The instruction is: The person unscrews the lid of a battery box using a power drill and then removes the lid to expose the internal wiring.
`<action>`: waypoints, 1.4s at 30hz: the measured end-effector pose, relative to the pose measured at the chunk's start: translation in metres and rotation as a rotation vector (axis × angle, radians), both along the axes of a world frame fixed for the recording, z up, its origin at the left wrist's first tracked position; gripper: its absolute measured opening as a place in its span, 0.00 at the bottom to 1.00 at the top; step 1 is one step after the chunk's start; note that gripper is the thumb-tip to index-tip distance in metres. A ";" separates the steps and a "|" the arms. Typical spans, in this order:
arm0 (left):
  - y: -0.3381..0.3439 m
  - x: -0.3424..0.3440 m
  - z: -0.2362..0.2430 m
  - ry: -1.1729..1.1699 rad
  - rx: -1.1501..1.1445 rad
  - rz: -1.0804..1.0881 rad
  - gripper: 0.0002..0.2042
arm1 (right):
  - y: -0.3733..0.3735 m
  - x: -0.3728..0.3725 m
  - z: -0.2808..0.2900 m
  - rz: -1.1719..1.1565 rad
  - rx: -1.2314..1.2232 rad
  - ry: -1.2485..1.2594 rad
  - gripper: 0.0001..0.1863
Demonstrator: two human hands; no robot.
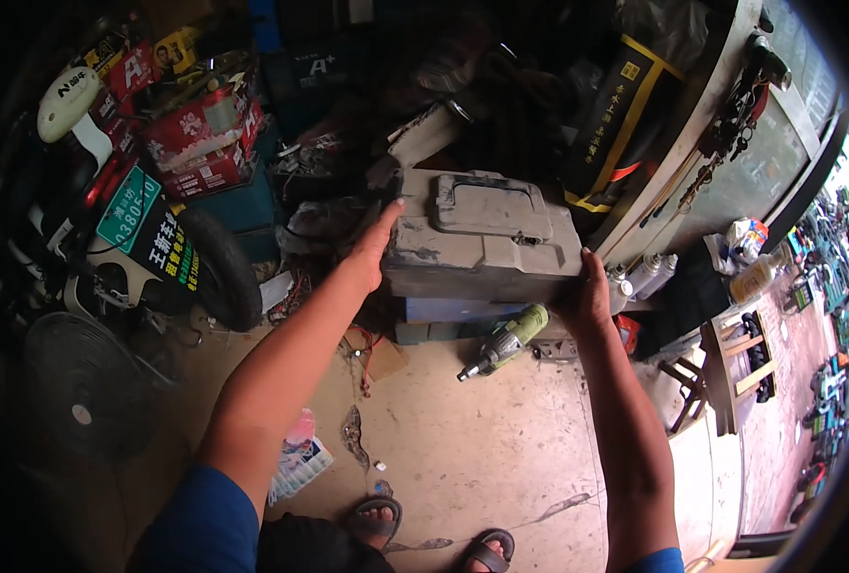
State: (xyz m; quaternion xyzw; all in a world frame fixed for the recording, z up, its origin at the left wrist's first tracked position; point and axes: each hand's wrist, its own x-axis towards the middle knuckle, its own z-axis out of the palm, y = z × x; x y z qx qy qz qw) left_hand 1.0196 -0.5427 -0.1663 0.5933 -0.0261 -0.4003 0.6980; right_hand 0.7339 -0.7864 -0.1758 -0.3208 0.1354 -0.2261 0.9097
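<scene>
A worn grey toolbox (472,244) with a flat handle set into its lid is gripped between my two hands. My left hand (378,250) presses on its left end, the thumb up by the lid's edge. At the right end, my right hand (587,294) holds the lower corner, most of its fingers hidden under or behind the box. The lid is closed. Just below the toolbox, a green cordless power tool (508,342) with a dark metal nose lies tilted on the floor, next to a blue box (462,309).
A motorbike's rear wheel (216,267) and a dark fan (80,392) stand at the left. Red cartons (204,134) are stacked behind them. Spray cans (646,275) and a wooden stool (730,368) are at the right. The concrete floor (462,430) is cracked.
</scene>
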 end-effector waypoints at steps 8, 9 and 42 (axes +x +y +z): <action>0.002 0.006 -0.015 0.004 -0.055 -0.004 0.41 | -0.006 -0.009 0.013 0.083 -0.006 0.099 0.37; 0.003 0.007 -0.017 -0.013 -0.045 0.010 0.40 | -0.005 -0.011 0.017 0.127 -0.017 0.129 0.39; 0.043 0.039 0.013 0.165 -0.107 -0.244 0.35 | 0.067 0.008 0.030 -0.087 -0.275 0.319 0.37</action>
